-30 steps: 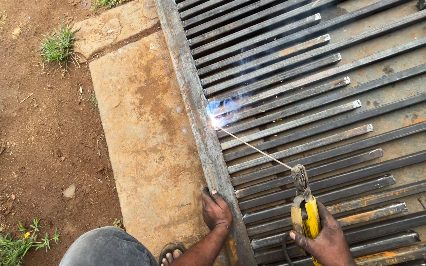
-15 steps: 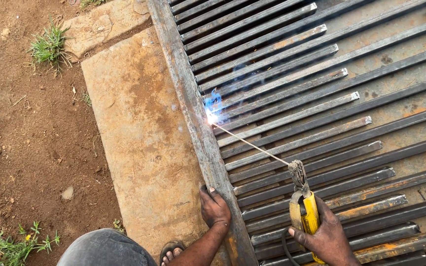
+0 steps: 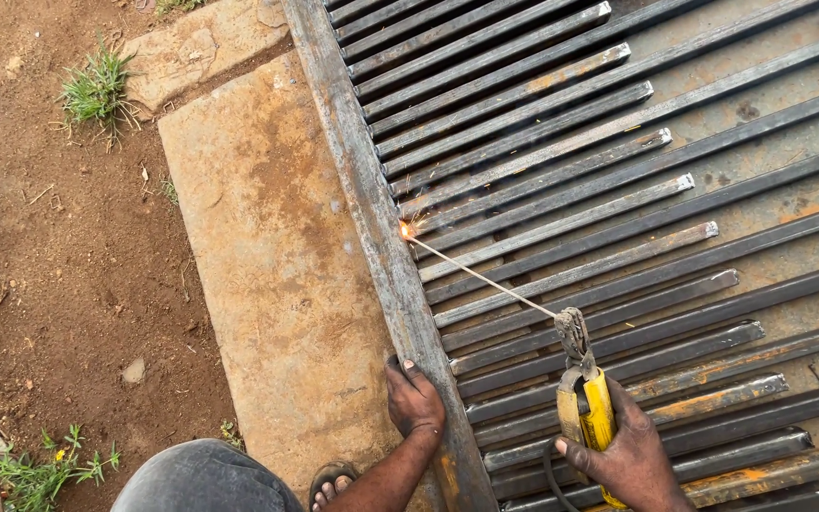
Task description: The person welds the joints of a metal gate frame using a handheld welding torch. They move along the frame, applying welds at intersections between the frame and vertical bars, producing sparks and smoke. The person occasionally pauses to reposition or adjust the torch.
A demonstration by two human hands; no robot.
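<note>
My right hand [image 3: 629,457] grips a yellow welding electrode holder [image 3: 588,403] at the lower right. A thin welding rod [image 3: 482,278] runs from its jaws up and left. The rod's tip glows orange with a few sparks [image 3: 406,230] where a steel bar meets the long frame rail [image 3: 372,213]. My left hand [image 3: 413,398] rests palm down on that rail near the bottom. The rail edges a flat steel grille of many parallel bars [image 3: 599,180].
A rusty brown slab [image 3: 267,265] lies left of the rail, with another stone [image 3: 196,47] above it. Bare reddish soil with grass tufts [image 3: 97,87] fills the left. My knee [image 3: 206,482] and sandalled toes [image 3: 332,485] show at the bottom edge.
The bright blue-white arc at the rod tip has died down to a small orange glow. Both hands stay in about the same places.
</note>
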